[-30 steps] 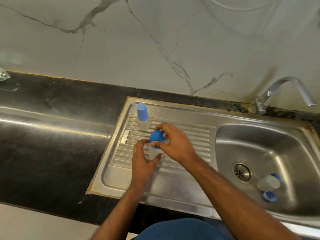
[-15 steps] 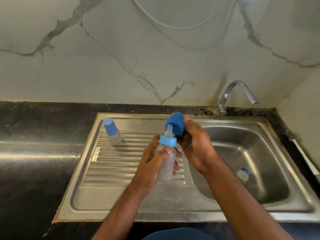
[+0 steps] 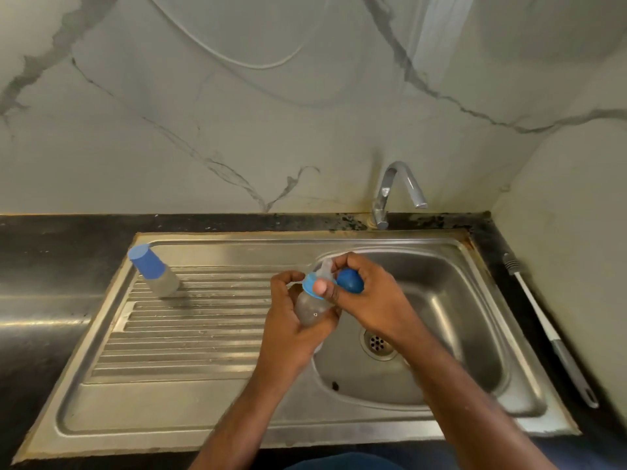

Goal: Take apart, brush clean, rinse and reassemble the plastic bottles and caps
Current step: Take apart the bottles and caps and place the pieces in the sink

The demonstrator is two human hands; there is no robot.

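- The left hand [image 3: 291, 329] grips a clear bottle [image 3: 310, 308] round its body, fingers curled about it, tilted over the near-left edge of the sink basin [image 3: 451, 334].
- The right hand [image 3: 366, 296] has its thumb on the light-blue collar [image 3: 310, 284], the teat still standing above it, and keeps the dark-blue cap [image 3: 349, 281] tucked in its curled fingers.
- A second ago that cap sat on the bottle, down on the draining board [image 3: 190, 334]. Now it is off and the bottle is over the basin; unscrewing the collar looks the next step.
- Far left on the board, a second bottle [image 3: 154, 271] stands capped, untouched.
- A long brush [image 3: 549, 330] lies on the table, right of the sink, below the tap [image 3: 397, 191].
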